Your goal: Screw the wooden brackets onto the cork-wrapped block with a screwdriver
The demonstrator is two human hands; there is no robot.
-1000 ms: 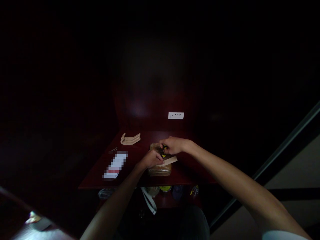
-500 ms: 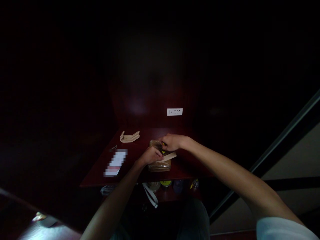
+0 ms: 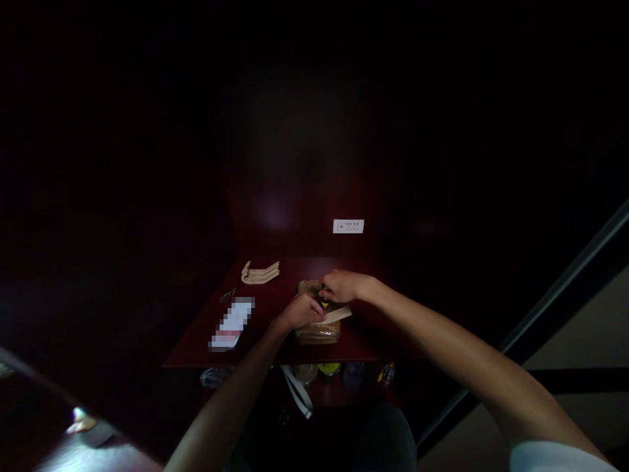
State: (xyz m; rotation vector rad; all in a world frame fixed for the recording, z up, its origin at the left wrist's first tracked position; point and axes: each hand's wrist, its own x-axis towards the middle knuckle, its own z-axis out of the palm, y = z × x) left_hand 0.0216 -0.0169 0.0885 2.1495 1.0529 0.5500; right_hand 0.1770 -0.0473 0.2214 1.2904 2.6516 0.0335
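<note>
My left hand is closed on the near end of a flat pale wooden strip, pinching it against a brown package in clear wrap. My right hand grips a yellow-and-black screwdriver, which points down at the strip close to my left fingertips. Its tip is too small to make out. Several pale wooden hook-shaped pieces lie together at the back left of the dark red table.
A phone with a blurred screen lies at the left, with small dark metal pieces behind it. A white socket is on the back wall. Below the tabletop, a shelf holds a yellow-lidded container and a hanging white strap.
The view has shifted slightly, so everything sits a little lower and further right. The screwdriver now shows more upright over the strip. Both hands keep their hold.
</note>
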